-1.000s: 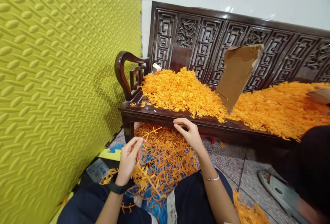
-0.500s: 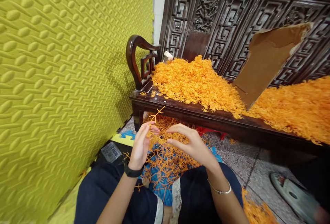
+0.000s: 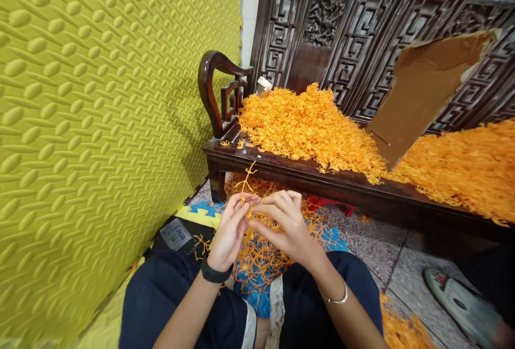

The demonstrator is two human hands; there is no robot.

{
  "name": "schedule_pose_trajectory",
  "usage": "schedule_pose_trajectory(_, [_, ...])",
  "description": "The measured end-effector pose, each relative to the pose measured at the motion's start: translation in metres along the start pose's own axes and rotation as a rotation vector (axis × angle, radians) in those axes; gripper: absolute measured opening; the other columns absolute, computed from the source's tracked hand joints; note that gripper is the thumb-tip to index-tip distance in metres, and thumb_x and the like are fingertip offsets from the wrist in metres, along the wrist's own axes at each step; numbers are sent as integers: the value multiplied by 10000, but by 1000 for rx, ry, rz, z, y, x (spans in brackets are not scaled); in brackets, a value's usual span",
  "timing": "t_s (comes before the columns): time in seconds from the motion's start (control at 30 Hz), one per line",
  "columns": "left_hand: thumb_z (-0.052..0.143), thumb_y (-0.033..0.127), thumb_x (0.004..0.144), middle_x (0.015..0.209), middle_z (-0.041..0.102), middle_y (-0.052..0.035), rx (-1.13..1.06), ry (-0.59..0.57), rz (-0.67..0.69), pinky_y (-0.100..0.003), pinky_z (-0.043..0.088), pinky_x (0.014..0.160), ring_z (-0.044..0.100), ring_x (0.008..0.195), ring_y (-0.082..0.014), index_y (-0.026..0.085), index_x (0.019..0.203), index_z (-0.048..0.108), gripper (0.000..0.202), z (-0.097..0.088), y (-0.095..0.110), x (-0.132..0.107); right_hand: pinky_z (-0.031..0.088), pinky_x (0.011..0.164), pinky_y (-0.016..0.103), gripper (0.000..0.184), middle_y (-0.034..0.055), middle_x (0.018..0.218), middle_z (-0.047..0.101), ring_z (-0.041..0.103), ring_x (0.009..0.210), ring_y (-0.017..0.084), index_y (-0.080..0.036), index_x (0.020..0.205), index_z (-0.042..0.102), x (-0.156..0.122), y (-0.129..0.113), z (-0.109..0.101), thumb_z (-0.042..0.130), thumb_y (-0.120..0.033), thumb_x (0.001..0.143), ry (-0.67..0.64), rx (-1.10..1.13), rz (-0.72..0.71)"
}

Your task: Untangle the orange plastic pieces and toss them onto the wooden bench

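Observation:
A thin orange branched plastic stem [image 3: 247, 182] stands up from my left hand [image 3: 230, 234], which pinches its lower part between thumb and fingers. My right hand [image 3: 292, 228] has come up against the left fingertips. Its thumb and bent fingers close around the stem's lower end, where a small orange bit shows between them. The exact contact is partly hidden by the fingers. Below both hands, a tangle of similar orange stems [image 3: 267, 252] lies over blue material [image 3: 257, 301] between my knees.
On the dark carved wooden bench [image 3: 281, 169] lie a heap of small orange plastic pieces [image 3: 306, 129] and a second heap [image 3: 462, 172], with a cardboard sheet [image 3: 430, 86] between them. A yellow foam mat wall [image 3: 120, 124] rises at left. Someone's sandalled foot [image 3: 462, 301] is at right.
My right hand has moved left to meet my left hand, its fingers closing at the stem's base. My left hand has shifted slightly right, and the stem stands more upright.

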State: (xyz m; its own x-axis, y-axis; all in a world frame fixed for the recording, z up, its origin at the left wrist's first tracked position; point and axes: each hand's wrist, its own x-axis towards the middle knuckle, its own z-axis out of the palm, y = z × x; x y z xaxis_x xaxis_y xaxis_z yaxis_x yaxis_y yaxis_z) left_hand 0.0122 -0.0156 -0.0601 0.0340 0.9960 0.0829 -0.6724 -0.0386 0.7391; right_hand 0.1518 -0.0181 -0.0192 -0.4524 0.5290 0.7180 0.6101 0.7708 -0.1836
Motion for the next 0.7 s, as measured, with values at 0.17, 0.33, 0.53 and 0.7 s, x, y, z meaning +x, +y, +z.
schedule_pose_trajectory(0.17, [657, 215, 764, 1014, 681, -38, -5, 17, -15, -208, 463, 781, 610, 1002, -171, 192, 946, 624, 186, -1, -4, -2, 253, 896, 379, 236, 50, 1027, 643, 533, 938, 181, -197, 1099, 566, -5, -2, 20, 531, -315, 898, -111, -171, -22])
schedule_pose_trajectory(0.33, [680, 261, 754, 949, 703, -57, 9, 49, 20, -222, 474, 746, 641, 928, -172, 169, 875, 623, 163, -5, -5, 6, 271, 927, 378, 230, 46, 981, 650, 533, 911, 168, -169, 1117, 548, -7, 4, 25, 460, -161, 905, -90, -115, 9])
schedule_pose_trajectory(0.53, [681, 294, 757, 835, 722, -36, 86, 184, 258, -303, 474, 835, 670, 840, -177, 170, 876, 626, 180, -17, 8, 12, 310, 864, 358, 130, 20, 848, 639, 539, 828, 158, -171, 947, 589, -7, -2, 29, 530, -270, 886, -90, 11, 67])
schedule_pose_trajectory(0.7, [652, 248, 786, 904, 736, -65, 222, 95, 232, -316, 438, 917, 658, 949, -196, 168, 902, 647, 142, -14, 12, 6, 307, 900, 375, 356, 56, 971, 641, 543, 914, 183, -161, 1078, 546, -5, -10, 34, 568, -434, 851, -9, -60, 72])
